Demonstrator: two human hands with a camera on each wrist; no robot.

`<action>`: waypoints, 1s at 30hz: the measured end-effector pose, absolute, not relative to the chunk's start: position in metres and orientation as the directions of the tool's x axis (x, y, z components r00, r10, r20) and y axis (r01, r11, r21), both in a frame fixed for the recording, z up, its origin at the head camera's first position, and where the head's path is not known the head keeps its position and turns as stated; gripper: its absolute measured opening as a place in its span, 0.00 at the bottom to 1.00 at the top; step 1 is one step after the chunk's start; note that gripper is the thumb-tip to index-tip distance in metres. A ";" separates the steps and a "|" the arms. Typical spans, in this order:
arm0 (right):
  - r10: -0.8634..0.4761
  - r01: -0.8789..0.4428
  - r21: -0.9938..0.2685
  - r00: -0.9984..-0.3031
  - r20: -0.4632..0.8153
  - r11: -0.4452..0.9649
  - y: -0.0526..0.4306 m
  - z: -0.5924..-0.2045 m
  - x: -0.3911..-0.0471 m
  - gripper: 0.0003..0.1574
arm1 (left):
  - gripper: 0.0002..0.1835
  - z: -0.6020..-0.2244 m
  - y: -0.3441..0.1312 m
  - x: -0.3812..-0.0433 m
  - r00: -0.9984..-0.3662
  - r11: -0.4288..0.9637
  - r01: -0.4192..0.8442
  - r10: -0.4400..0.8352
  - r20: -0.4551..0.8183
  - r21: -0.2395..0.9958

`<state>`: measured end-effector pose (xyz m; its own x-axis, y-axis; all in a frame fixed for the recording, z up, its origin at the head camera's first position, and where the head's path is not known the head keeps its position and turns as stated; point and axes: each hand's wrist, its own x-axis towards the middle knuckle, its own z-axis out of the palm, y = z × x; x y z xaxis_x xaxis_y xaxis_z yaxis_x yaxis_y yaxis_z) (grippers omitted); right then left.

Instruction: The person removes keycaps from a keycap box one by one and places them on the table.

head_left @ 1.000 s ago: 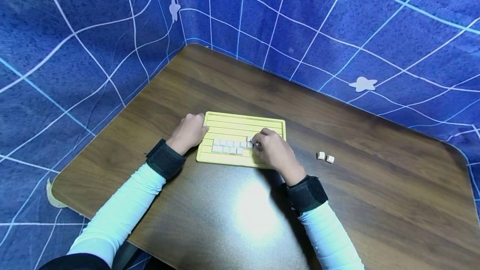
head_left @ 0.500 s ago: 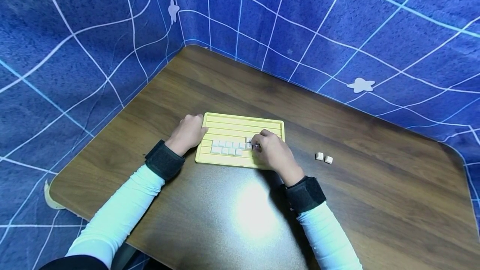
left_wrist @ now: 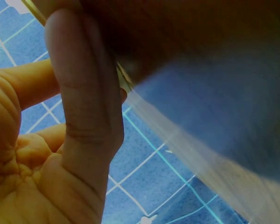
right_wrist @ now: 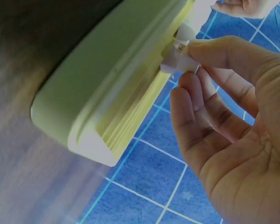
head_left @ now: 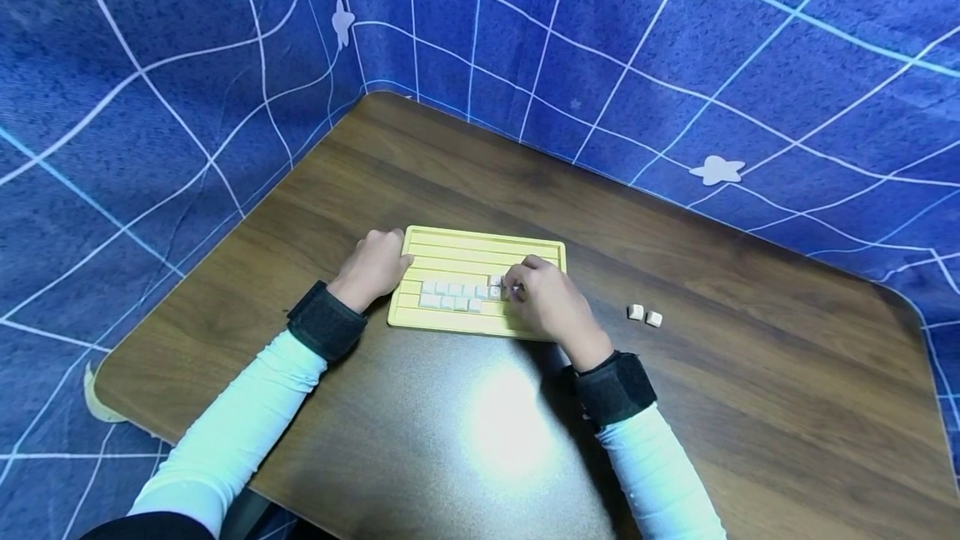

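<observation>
A yellow ridged tray [head_left: 480,244] lies on the table, bearing white keycaps [head_left: 454,290] in rows on its nearer half. At the tray's left edge, my left hand [head_left: 372,265] grips the rim, with the thumb over the top. In the left wrist view its fingers [left_wrist: 86,88] are close up and dark, and little of the tray shows. My right hand [head_left: 553,300] is over the tray's right part, at the right end of the keycap rows. Seen from the right wrist, thumb and fingertips pinch a white keycap [right_wrist: 187,64] beside other keycaps. The right hand hides some of the tray.
Two loose keycaps, one [head_left: 635,312] left of the other [head_left: 654,319], sit on the wooden table [head_left: 750,332] to the right of the tray. Blue patterned cloth [head_left: 570,40] rises along the table's far and left edges.
Everything in the head view has slid slightly leftward and a little down. Both hands keep their places on the tray, and the keycap rows look the same.
</observation>
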<state>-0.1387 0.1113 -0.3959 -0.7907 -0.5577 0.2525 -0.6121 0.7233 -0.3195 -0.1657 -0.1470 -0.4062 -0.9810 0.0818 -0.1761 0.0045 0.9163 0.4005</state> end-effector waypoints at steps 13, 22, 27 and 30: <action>-0.533 -0.606 -0.332 -0.795 0.288 0.723 0.135 -0.391 -0.137 0.05 | 0.16 -0.406 -0.149 -0.166 -0.982 0.911 0.015 0.091 -0.166 0.413; -0.456 -0.534 -0.359 -0.844 0.285 0.765 0.181 -0.390 -0.135 0.09 | 0.16 -0.408 -0.148 -0.166 -0.981 0.912 0.005 0.085 -0.176 0.409; -0.369 -0.458 -0.399 -0.886 0.282 0.795 0.213 -0.388 -0.136 0.10 | 0.16 -0.407 -0.149 -0.166 -0.981 0.913 0.015 0.093 -0.173 0.407; -0.326 -0.444 -0.400 -0.886 0.330 0.802 0.232 -0.386 -0.138 0.10 | 0.15 -0.408 -0.148 -0.166 -0.983 0.915 0.020 0.092 -0.160 0.404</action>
<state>-0.1382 0.2323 -0.3863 -0.8860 -0.3262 0.3297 -0.4440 0.8019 -0.3997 -0.1661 -0.1484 -0.4077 -0.9828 0.0920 -0.1600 0.0200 0.9147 0.4036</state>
